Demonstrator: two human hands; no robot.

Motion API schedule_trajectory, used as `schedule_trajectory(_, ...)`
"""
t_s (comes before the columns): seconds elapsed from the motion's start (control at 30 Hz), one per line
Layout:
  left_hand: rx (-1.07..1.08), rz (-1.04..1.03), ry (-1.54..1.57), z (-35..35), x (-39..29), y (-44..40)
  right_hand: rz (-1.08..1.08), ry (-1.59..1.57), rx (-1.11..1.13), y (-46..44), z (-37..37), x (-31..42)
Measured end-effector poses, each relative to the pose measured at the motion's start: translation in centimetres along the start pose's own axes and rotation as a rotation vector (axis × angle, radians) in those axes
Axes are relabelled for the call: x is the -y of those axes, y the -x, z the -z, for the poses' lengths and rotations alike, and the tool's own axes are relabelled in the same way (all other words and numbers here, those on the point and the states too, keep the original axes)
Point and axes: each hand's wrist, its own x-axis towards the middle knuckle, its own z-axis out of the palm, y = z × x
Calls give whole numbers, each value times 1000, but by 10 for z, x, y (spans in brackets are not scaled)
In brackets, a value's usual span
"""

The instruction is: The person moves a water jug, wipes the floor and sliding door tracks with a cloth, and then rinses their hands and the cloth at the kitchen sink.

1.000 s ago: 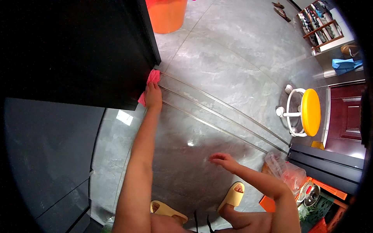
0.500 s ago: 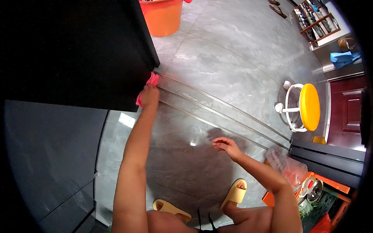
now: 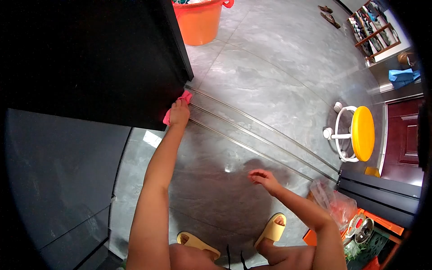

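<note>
My left hand (image 3: 180, 113) is closed over a pink cloth (image 3: 186, 96). It presses the cloth near the left end of the thin metal floor rails (image 3: 261, 122), against the edge of a tall black panel (image 3: 121, 67). Part of the cloth is hidden under the fingers. Over the grey floor, on the near side of the rails, my right hand (image 3: 264, 179) hovers with loosely bent fingers and the thumb apart. Nothing is in it.
An orange bucket (image 3: 198, 24) stands beyond the panel. On the right are a yellow stool (image 3: 362, 133) with white casters, a clear plastic bag (image 3: 332, 200) and an orange rack (image 3: 382, 219). Yellow slippers (image 3: 273, 228) are on my feet. A shoe rack (image 3: 378, 39) stands far right.
The view has shifted slightly, so the surroundings appear lower and further right. My left hand stays on the cloth near the rail ends, its wrist turned a little. The right hand still hovers.
</note>
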Motion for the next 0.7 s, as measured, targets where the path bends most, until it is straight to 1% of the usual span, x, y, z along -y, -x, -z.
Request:
schedule_trajectory(0.03, -105, 5, -54, -7, -3, 1, 15, 34, 14, -2, 1, 2)
schedule_trajectory(0.07, -33, 8, -43, -14, -4, 0, -4, 14, 14, -4, 0, 3)
schedule_trajectory(0.13, 121, 11, -25, 0, -7, 5, -49, -33, 20, -3, -7, 5)
schedule_trajectory(0.17, 197, 90, 67, 8, -7, 4, -45, -23, 28, -3, -9, 2)
schedule_trajectory(0.27, 462, 304, 984, 33, 9, -11, -34, 6, 45, 0, -10, -4)
schedule_trajectory(0.3, 489, 345, 1226, 55, 15, -7, -42, 4, 51, 3, -11, -6)
schedule_trajectory(0.4, 34, 251, 606, 48, 9, -1, -80, 13, 65, 2, -12, -8)
schedule_trajectory(0.5, 180, 49, 159, 32, 7, -4, -90, -1, 70, -3, -12, -9)
schedule_trajectory(0.57, -85, 224, 265, -5, -16, 4, -72, 24, 78, -7, -15, -6)
schedule_trajectory(0.6, -221, 313, 315, -6, -21, 8, -62, 6, 91, -10, -15, -4)
schedule_trajectory(0.63, -116, 313, 450, -8, -23, 12, -52, -22, 102, -10, -20, -6)
schedule_trajectory(0.7, -193, -56, 813, -8, -25, 22, -44, -6, 115, -12, -27, -4)
